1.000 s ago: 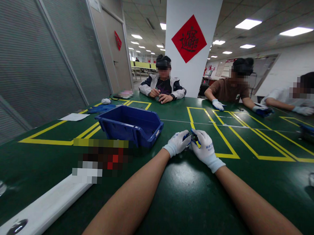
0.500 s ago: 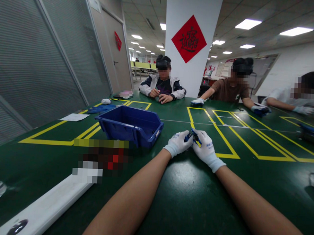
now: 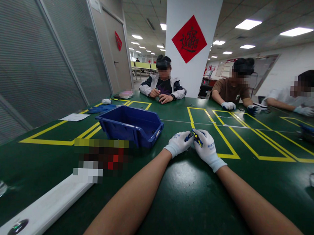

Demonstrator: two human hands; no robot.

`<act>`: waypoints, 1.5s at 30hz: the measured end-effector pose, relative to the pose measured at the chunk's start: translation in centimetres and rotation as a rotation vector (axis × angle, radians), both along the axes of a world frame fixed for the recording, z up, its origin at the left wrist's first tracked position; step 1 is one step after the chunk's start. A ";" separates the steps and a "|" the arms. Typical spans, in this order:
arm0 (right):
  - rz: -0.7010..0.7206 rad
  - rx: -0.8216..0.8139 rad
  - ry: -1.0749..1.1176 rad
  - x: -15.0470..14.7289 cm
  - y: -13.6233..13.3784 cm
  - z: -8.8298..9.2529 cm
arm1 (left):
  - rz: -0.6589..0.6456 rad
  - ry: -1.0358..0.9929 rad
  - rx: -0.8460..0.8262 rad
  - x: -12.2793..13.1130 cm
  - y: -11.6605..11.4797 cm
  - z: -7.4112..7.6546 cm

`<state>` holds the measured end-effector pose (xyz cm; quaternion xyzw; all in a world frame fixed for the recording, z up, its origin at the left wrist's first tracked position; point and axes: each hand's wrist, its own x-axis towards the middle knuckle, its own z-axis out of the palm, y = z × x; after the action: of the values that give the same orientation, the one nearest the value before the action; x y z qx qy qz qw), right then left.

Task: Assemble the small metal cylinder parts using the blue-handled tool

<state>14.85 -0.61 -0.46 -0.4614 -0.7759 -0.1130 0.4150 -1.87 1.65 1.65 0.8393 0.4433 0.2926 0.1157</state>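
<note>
Both my hands wear white knit gloves and meet above the green table, just right of the blue bin. My left hand (image 3: 181,142) is closed, pinching a small dark piece (image 3: 189,135) at its fingertips; what it is, I cannot make out. In my right hand (image 3: 205,146), fingers are closed around a small blue-and-yellow hand tool (image 3: 197,137) that looks like pliers. The tool's front end lies close to the dark piece, and whether they touch is too small to tell. Fingers hide much of both.
An open blue bin (image 3: 130,128) stands left of my hands. A white power strip (image 3: 47,204) lies at the front left. A sheet of paper (image 3: 74,117) and blue gloves (image 3: 101,109) lie farther back. Across the table (image 3: 172,113), marked with yellow tape, sit several people.
The blue-and-yellow tool has turned in my right hand, showing more of its yellow part. My arms stay nearly still. Across the table, a co-worker's gloved hand has moved inward.
</note>
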 end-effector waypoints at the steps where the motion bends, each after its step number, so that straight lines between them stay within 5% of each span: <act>1: 0.000 0.001 0.006 0.0 0.0 0.0 | 0.000 0.001 -0.001 0.0 0.0 0.0; 19: -0.230 -0.129 0.381 0.3 0.0 0.7 | 0.047 0.086 0.064 -0.1 0.0 -0.3; 30: 0.070 -0.219 0.424 -1.6 -1.0 0.9 | 0.023 0.142 0.001 0.0 -0.1 0.1; 45: 0.028 -0.169 0.286 -1.8 -1.3 0.9 | -0.010 0.131 -0.014 0.0 0.5 -0.7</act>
<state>13.09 -1.87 0.46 -0.4953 -0.7220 0.0253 0.4824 -1.83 2.20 0.93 0.8580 0.4478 0.2334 0.0937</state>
